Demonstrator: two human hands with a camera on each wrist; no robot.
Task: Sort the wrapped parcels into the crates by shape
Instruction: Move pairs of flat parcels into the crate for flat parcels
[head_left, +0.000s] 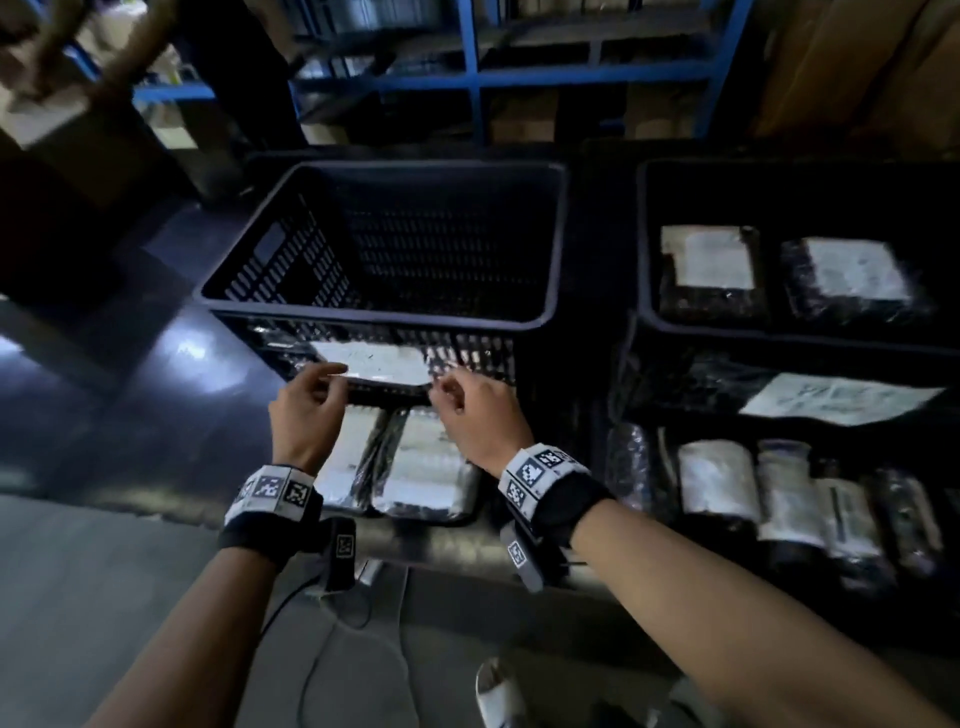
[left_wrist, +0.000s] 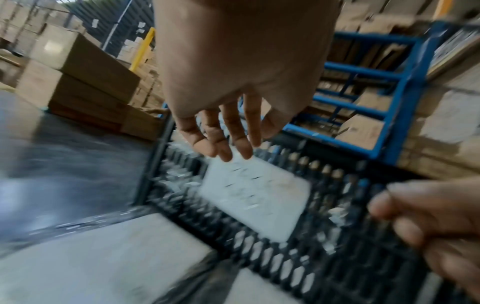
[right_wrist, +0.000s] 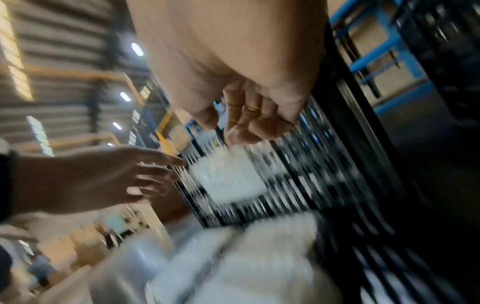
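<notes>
A flat rectangular parcel (head_left: 374, 361) with a white label hangs in front of the lattice front wall of a black crate (head_left: 379, 316). My left hand (head_left: 311, 395) is at its left end and my right hand (head_left: 467, 410) at its right end. In the left wrist view the fingers (left_wrist: 228, 148) are nearly straight over a corner of the blurred parcel (left_wrist: 254, 195). In the right wrist view the fingers (right_wrist: 244, 127) curl loosely just above the parcel (right_wrist: 228, 179) with nothing between them. No grip shows. The crate's inside looks dark and bare.
Two more flat parcels (head_left: 400, 467) lie below my hands. A second black crate (head_left: 644, 234) at the right holds two rectangular parcels (head_left: 706, 270). Below it lie a paper sheet (head_left: 836, 397) and several roll-shaped parcels (head_left: 717, 478). Blue racking (head_left: 472, 78) stands behind.
</notes>
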